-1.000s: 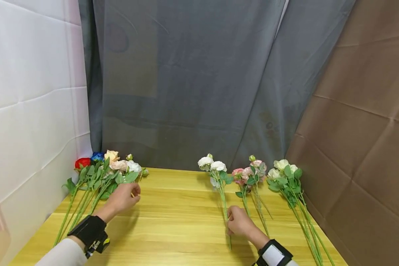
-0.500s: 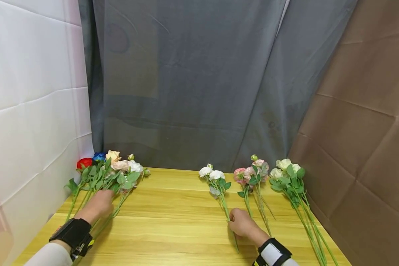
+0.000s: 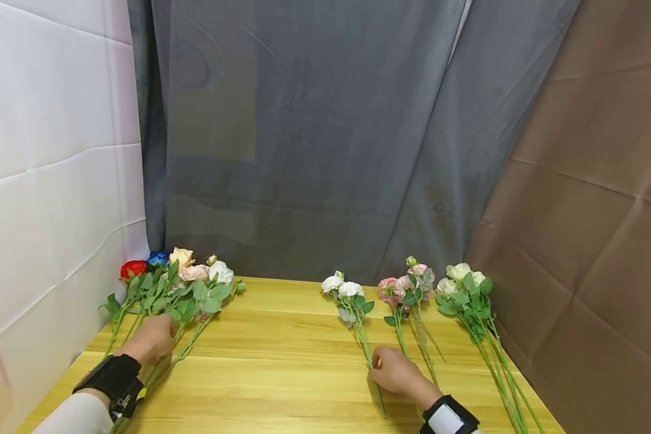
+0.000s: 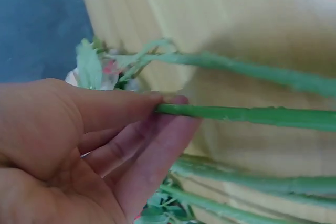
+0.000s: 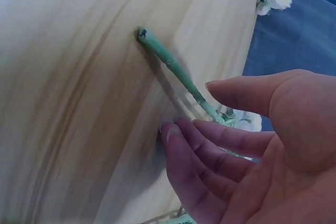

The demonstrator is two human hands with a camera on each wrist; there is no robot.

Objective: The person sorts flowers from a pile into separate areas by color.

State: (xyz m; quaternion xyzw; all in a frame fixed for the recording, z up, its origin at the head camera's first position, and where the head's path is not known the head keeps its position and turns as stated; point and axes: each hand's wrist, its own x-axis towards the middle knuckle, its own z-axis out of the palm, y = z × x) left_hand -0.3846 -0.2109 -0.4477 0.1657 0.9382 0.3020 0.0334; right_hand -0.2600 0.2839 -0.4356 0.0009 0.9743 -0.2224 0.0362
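Note:
In the left wrist view my left hand [image 4: 142,135] pinches a green flower stem [image 4: 252,115] between thumb and fingertips. In the head view that hand [image 3: 149,339] is low among the stems of the left flower pile, where red [image 3: 134,269], blue [image 3: 157,259], cream [image 3: 181,257] and white [image 3: 222,272] blooms lie. My right hand [image 3: 398,371] is at the stem of a white flower spray [image 3: 351,289] on the table. A gap shows between its thumb and fingers in the right wrist view, with the spray's stem [image 5: 170,64] lying beyond that gap.
Pink flowers [image 3: 393,289] lie right of the white spray, and cream-white roses [image 3: 461,280] with long stems lie along the right edge. The wooden table [image 3: 271,349] is bounded by a white cloth [image 3: 59,181], a grey curtain [image 3: 304,150] and a brown cloth [image 3: 586,211].
My left hand has moved left and down from above the table into the left pile's stems. My right hand has shifted slightly down and right, with the white spray's stem end shifted likewise.

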